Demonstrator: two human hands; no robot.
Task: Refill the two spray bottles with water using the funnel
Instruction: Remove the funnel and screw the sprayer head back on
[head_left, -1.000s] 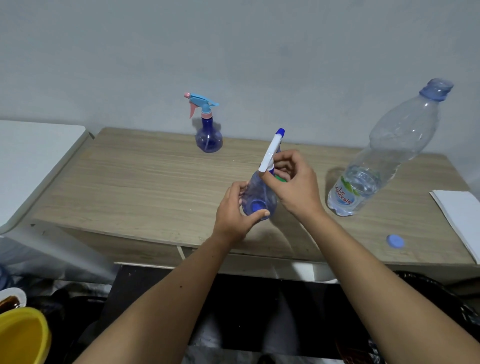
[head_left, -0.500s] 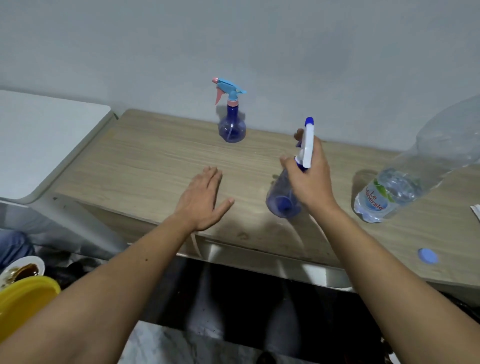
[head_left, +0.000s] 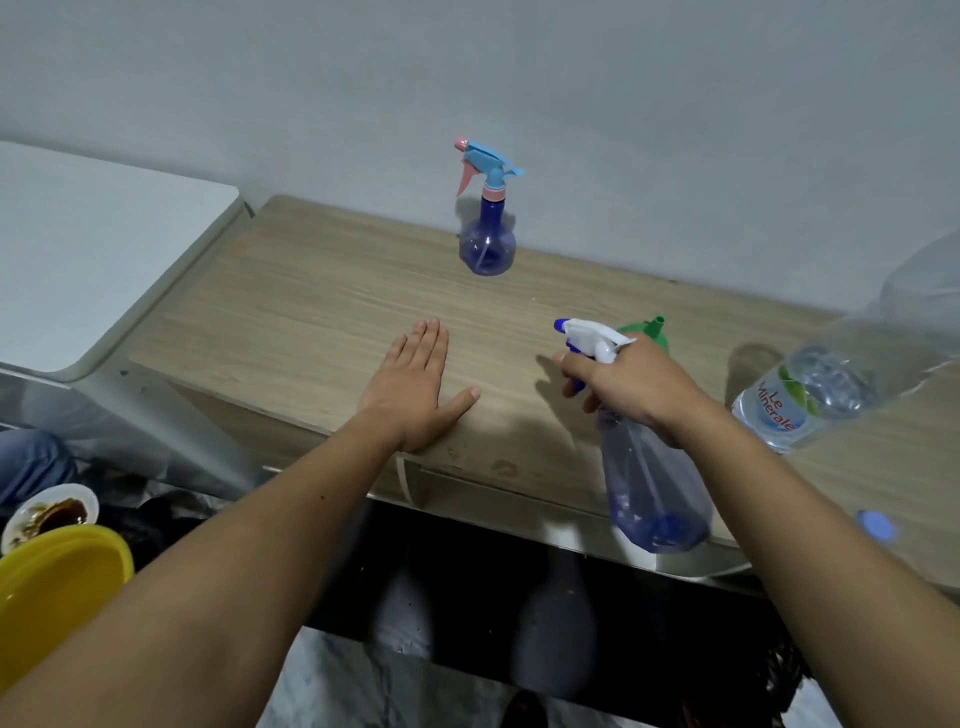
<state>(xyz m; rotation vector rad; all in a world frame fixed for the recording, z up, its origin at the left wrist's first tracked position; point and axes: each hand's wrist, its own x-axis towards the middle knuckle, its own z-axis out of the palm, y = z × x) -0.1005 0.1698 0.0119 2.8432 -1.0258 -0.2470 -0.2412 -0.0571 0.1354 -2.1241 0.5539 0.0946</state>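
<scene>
My right hand (head_left: 631, 387) grips the neck of a clear blue spray bottle (head_left: 652, 488) with a white and blue trigger head, holding it upright above the table's front edge. Behind that hand a green funnel (head_left: 652, 332) peeks out, mostly hidden. My left hand (head_left: 413, 387) lies flat and open on the wooden table (head_left: 311, 312). A second spray bottle (head_left: 487, 236), blue with a pink and light blue head, stands at the back by the wall. The big water bottle (head_left: 831, 384) stands at the right, partly filled.
A blue bottle cap (head_left: 875, 525) lies on the table near the front right edge. A white table (head_left: 88, 249) adjoins on the left. A yellow bowl (head_left: 52, 587) and a small dish with dark sauce (head_left: 49, 514) sit low at the left.
My left hand let go of the spray bottle and settled flat on the table. My right hand turned the bottle upright and drew it nearer to me. The view shifted left.
</scene>
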